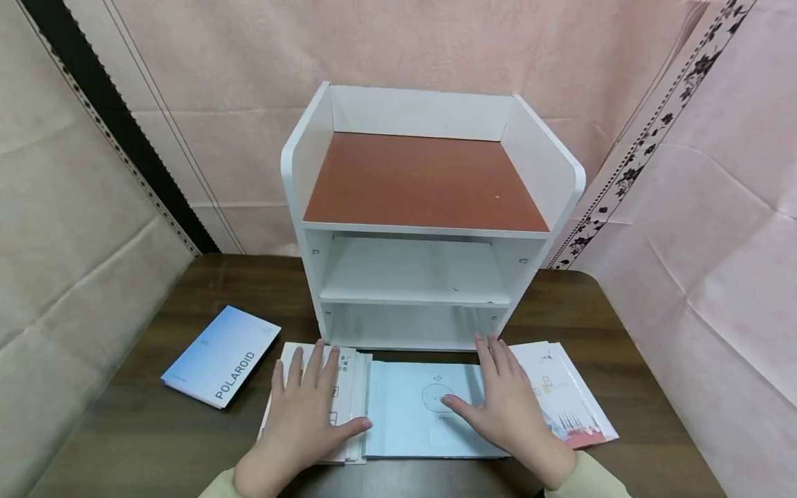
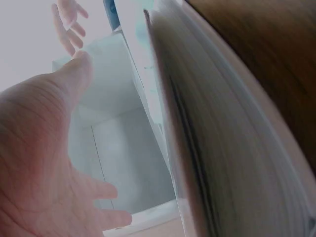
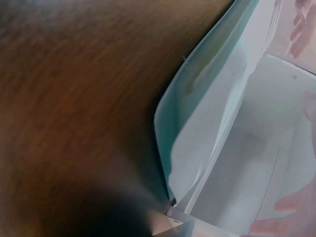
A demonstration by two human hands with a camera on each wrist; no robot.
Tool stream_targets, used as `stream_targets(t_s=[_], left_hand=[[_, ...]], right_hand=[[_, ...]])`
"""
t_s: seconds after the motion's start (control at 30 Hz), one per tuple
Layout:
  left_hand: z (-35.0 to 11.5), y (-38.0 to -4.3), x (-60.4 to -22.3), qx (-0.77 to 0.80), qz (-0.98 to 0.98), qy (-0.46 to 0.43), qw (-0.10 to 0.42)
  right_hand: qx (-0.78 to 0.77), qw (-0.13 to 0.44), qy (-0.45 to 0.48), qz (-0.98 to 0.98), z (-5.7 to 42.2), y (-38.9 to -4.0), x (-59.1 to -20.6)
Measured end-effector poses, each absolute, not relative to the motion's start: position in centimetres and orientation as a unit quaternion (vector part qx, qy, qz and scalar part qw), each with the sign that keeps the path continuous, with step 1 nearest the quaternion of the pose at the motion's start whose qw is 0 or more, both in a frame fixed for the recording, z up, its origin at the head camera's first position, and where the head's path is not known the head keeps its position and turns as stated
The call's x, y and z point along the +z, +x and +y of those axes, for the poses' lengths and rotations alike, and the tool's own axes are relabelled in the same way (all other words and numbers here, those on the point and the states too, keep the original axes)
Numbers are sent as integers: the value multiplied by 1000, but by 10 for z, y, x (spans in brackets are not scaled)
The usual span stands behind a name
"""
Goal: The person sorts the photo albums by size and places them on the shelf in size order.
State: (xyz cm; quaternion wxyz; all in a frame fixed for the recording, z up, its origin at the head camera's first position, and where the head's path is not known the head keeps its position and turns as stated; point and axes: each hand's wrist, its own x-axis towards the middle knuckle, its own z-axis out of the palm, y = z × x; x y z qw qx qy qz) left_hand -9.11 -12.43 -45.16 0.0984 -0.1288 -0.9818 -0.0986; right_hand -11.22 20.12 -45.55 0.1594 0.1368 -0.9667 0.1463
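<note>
Spread flat, my left hand [image 1: 305, 418] is over a white book [image 1: 344, 398] at the left of a row on the table. My right hand [image 1: 507, 404], fingers straight and thumb out, overlaps the right side of a pale blue book [image 1: 405, 415] with a circle drawn on it. To its right lies a white book [image 1: 575, 398] with a pink-and-blue picture along its bottom. The left wrist view shows a thick block of page edges [image 2: 222, 123] beside the hand. In the right wrist view, the edge of a pale blue cover [image 3: 168, 123] lies over brown wood. Neither hand grips anything.
Behind the books stands a white shelf unit [image 1: 417, 232] with a brown top panel [image 1: 423, 180] and two compartments below. A blue-and-white book marked POLAROID [image 1: 224, 353] lies at the left on the dark wooden table [image 1: 156, 443]. Pale fabric [image 1: 716, 242] hangs around the table.
</note>
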Motion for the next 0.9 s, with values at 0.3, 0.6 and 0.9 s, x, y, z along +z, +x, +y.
stream_targets(t_s=[0.3, 0.6, 0.9], left_hand=[[-108, -89, -449, -297, -950, -93, 32], [-99, -88, -448, -400, -913, -59, -61], [-91, -86, -450, -433, -892, -82, -99]], right_hand=[[383, 6, 47, -923, 212, -108, -446], [434, -79, -31, -897, 218, -100, -435], [427, -89, -32, -899, 218, -88, -435]])
